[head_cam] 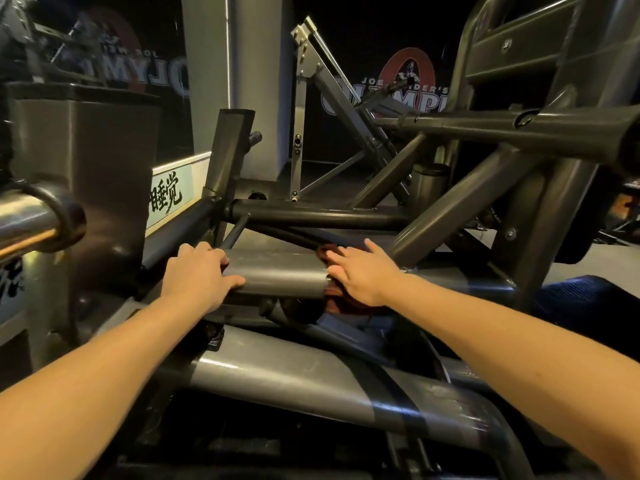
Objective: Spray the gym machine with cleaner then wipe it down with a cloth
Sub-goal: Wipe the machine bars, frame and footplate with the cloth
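The gym machine is a frame of thick grey steel tubes filling the view. A horizontal grey tube (277, 271) crosses the middle. My left hand (199, 275) grips that tube, fingers curled over the top and thumb along the front. My right hand (360, 271) lies flat with straight fingers on a dark reddish-brown cloth (341, 299), pressing it against the same tube further right. Part of the cloth hangs below the hand. No spray bottle is in view.
A chrome bar (31, 220) juts in at the left, beside a dark grey weight-stack shroud (97, 174). Slanted frame tubes (460, 209) rise to the right. A large grey tube (311, 386) runs below my arms. A blue padded seat (585, 306) sits at the right.
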`<action>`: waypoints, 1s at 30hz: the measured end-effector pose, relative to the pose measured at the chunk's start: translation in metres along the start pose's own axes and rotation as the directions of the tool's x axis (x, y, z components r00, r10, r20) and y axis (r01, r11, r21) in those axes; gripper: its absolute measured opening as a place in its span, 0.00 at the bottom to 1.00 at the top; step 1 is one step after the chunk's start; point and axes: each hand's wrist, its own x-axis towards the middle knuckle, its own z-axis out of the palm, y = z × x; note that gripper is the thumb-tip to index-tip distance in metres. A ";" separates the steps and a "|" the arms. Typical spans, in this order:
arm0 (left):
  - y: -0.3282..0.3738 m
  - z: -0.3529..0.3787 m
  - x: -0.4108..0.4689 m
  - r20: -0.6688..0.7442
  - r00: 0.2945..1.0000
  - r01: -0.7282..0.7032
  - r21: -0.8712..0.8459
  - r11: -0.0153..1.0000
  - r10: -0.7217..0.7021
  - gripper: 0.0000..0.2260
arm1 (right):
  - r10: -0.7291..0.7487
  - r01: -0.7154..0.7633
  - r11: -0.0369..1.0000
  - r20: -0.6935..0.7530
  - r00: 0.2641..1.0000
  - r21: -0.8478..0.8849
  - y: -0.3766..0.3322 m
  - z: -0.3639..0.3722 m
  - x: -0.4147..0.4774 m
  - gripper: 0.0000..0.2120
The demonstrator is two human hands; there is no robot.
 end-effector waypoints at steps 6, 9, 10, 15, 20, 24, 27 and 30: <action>0.000 0.003 0.001 -0.023 1.000 -0.021 0.027 0.999 0.022 0.25 | 0.066 -0.068 0.990 -0.020 0.998 -0.127 -0.003 -0.001 -0.003 0.21; -0.001 0.004 0.002 -0.019 1.000 -0.023 0.005 1.000 0.023 0.25 | 0.029 -0.031 0.999 -0.048 0.998 -0.031 -0.030 -0.005 0.023 0.21; -0.001 0.005 0.002 -0.020 1.000 -0.021 0.001 1.000 0.021 0.25 | 0.018 -0.016 0.999 -0.078 0.997 0.029 -0.042 -0.008 0.033 0.21; 0.001 0.004 0.004 -0.019 1.000 0.001 0.038 0.999 -0.001 0.26 | -0.012 0.058 0.953 -0.155 0.988 0.296 -0.090 -0.010 0.053 0.25; -0.012 0.001 -0.002 0.005 1.000 0.010 0.056 0.998 -0.010 0.24 | -0.142 0.152 0.980 -0.084 0.986 0.128 -0.044 0.002 0.012 0.35; -0.025 0.008 -0.029 -0.117 0.989 0.082 -0.044 0.996 -0.087 0.16 | -0.108 0.135 0.986 -0.235 0.966 0.102 -0.030 0.020 -0.005 0.35; -0.029 0.010 -0.046 -0.172 0.974 0.109 -0.211 0.971 -0.147 0.14 | -0.065 0.092 0.991 -0.250 0.966 0.099 -0.048 0.018 0.012 0.33; -0.034 0.011 -0.056 -0.163 0.972 0.109 -0.317 0.942 -0.168 0.16 | -0.104 0.139 0.983 -0.262 0.959 0.118 -0.070 0.009 0.037 0.31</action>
